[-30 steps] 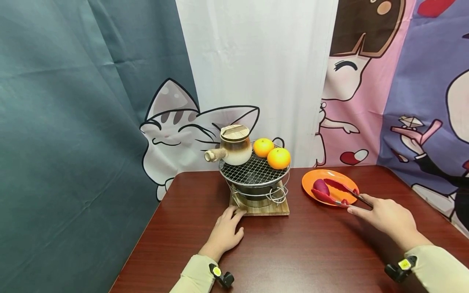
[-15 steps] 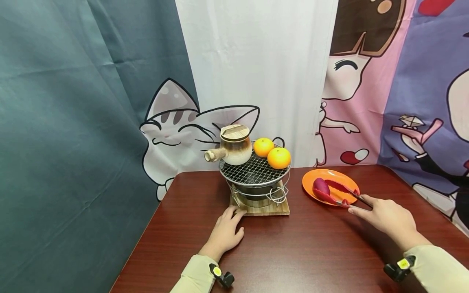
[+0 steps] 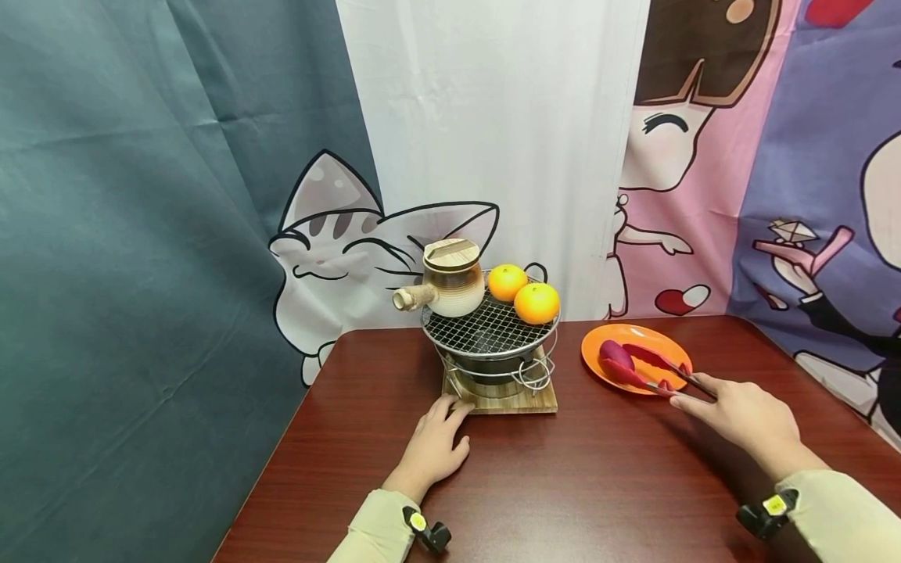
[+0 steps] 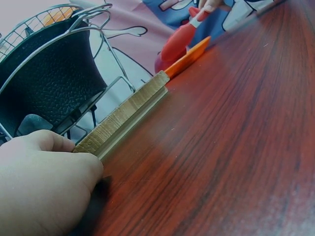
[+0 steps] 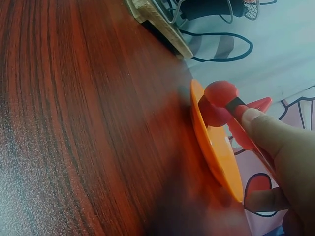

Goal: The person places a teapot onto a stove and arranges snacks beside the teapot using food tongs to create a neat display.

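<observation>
My right hand (image 3: 749, 422) grips a pair of tongs (image 3: 629, 377) with red tips and dark handles. The red tips lie on both sides of a purple, rounded fruit or vegetable (image 3: 615, 351), whose exact kind I cannot tell. It sits on an orange plate (image 3: 658, 339) at the table's right. My left hand (image 3: 431, 447) rests its fingers on the near left corner of the wooden base (image 3: 517, 404) under a small round grill. The left wrist view shows that hand (image 4: 44, 182) touching the corner of the board (image 4: 125, 110).
On the grill's wire mesh (image 3: 486, 332) stand a lidded clay pot (image 3: 456, 293) with a side handle, pointing left, and two oranges (image 3: 536, 303). A wire loop hangs at the grill's right front. Behind the brown table (image 3: 563, 485) hangs a printed curtain.
The tongs' near red tip has shifted slightly against the purple piece, which has turned or moved a little. My left hand stays at the wooden base.
</observation>
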Action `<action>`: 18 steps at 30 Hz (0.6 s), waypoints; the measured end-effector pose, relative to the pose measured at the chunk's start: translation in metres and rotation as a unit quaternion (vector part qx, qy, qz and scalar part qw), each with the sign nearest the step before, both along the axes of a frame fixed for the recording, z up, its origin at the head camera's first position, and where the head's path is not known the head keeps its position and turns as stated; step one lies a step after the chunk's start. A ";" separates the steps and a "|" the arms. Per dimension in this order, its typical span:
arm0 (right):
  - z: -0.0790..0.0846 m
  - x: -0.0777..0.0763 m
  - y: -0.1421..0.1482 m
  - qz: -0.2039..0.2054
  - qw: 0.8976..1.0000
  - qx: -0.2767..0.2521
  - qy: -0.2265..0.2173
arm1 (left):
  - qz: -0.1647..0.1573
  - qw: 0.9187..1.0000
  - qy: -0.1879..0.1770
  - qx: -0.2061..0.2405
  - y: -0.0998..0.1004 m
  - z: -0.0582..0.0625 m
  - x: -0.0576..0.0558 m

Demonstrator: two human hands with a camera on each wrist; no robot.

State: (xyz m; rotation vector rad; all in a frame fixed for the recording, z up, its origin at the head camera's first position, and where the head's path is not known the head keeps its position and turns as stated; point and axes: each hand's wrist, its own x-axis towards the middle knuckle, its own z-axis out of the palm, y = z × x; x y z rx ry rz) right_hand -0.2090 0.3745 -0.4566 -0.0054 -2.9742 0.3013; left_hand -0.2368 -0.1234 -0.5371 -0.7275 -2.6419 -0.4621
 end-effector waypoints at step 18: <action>0.008 0.003 0.003 -0.003 1.000 -0.011 0.027 | -0.007 1.000 0.007 0.003 0.000 0.000 0.000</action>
